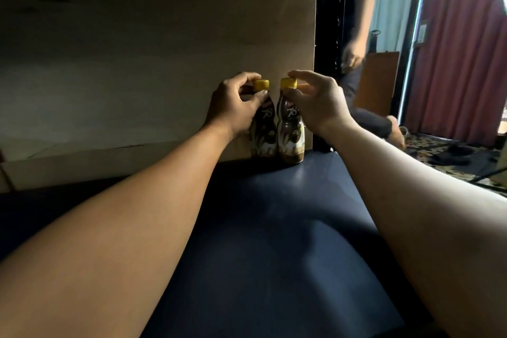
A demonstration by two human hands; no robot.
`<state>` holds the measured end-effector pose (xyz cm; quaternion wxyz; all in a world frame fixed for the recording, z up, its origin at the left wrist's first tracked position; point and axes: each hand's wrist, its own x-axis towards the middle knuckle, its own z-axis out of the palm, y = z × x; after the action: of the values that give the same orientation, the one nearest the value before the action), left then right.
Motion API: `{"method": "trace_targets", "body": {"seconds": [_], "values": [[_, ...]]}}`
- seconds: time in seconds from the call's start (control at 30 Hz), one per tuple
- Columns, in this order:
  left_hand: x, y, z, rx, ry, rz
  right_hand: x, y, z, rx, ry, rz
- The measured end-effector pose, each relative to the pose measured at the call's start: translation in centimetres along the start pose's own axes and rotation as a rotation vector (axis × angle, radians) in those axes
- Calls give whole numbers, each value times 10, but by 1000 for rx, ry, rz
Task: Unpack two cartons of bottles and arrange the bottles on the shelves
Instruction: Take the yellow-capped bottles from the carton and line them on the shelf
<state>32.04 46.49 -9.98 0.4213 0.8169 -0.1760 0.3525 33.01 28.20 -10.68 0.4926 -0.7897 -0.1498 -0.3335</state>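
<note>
Head view: a person's left grip (pixel 236 103) closes round the neck of a yellow-capped, brown-and-cream plastic drink bottle, the left bottle (pixel 265 133). The right grip (pixel 315 103) pinches the neck of its twin, the right bottle (pixel 290 136), thumb in front and fingers curled behind the cap. Both bottles stand upright, side by side and nearly touching, at the back right of a dark blue shelf (pixel 274 214), just in front of a tall tan board (pixel 137 63). Whether that board is the shelf's back or a carton's side cannot be told. This pair looks to be going into place and is the only stock in view on the shelf. The job therefore appears to be at an early stage, with most of the two cartons' bottles yet to be shelved. No carton is plainly in view. Beyond the shelf's right edge a second person (pixel 356 22) stands near a red pleated curtain (pixel 461 63).
</note>
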Motion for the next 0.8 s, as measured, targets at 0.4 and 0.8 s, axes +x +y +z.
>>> {"method": "trace_targets", "body": {"seconds": [0.4,0.8], "values": [[-1,-4,5,3,26,-11,1,3,3,2,-24,-12],[3,-4,18,17,8,-41,2,12,3,33,-24,32]]}}
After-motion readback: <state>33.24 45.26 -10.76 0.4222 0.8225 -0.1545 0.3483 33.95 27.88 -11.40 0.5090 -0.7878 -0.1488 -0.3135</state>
